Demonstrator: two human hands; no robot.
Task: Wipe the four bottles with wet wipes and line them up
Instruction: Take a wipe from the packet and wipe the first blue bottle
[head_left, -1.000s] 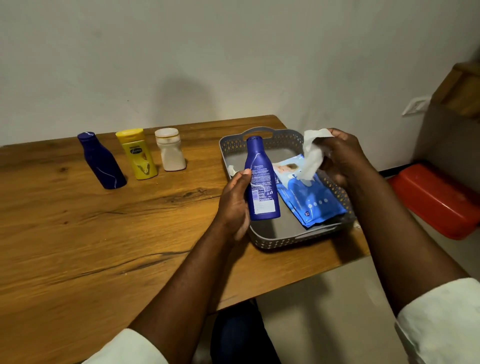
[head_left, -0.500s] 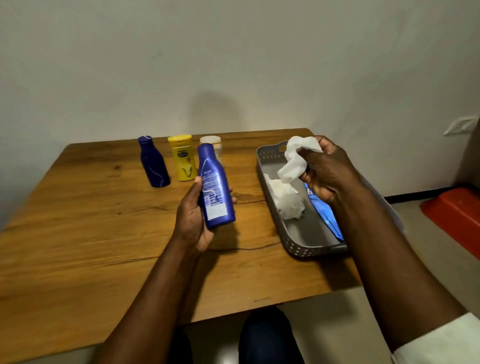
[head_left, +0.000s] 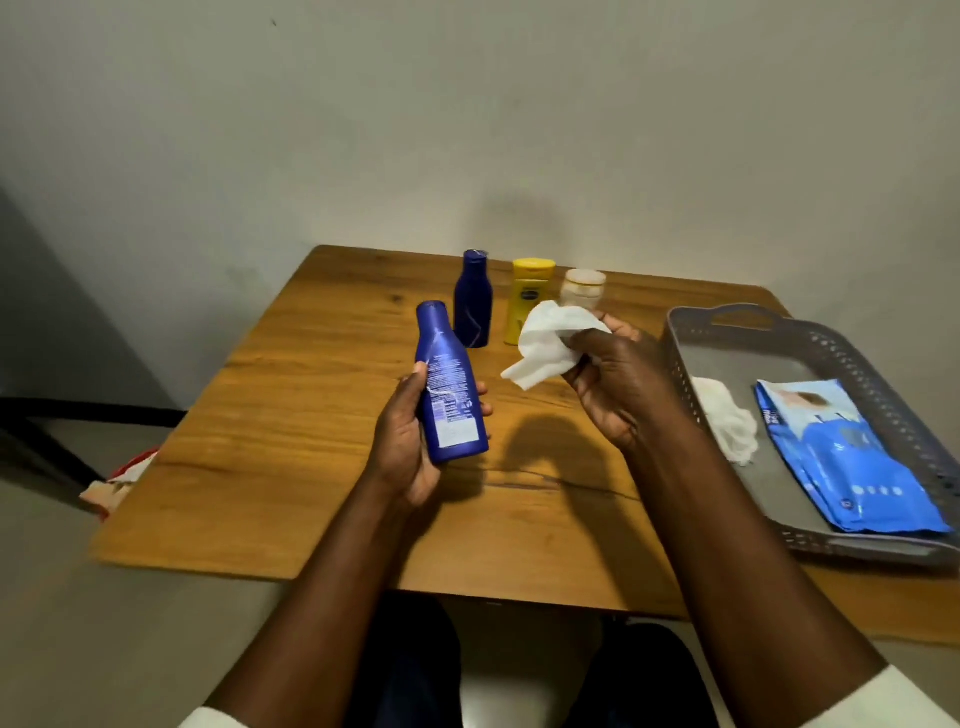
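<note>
While three bottles (head_left: 524, 304) stand, one bottle (head_left: 450, 384) is held.

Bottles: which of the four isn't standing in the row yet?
The taller blue bottle, held off the table in the left hand. The smaller blue bottle, yellow bottle and white bottle stand in a row at the back.

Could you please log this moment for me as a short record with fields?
left hand: holds blue bottle, tilted
right hand: holds wet wipe, apart from that bottle
row on table: dark blue bottle, yellow bottle, white bottle
grey tray: wipes pack, crumpled wipe
</note>
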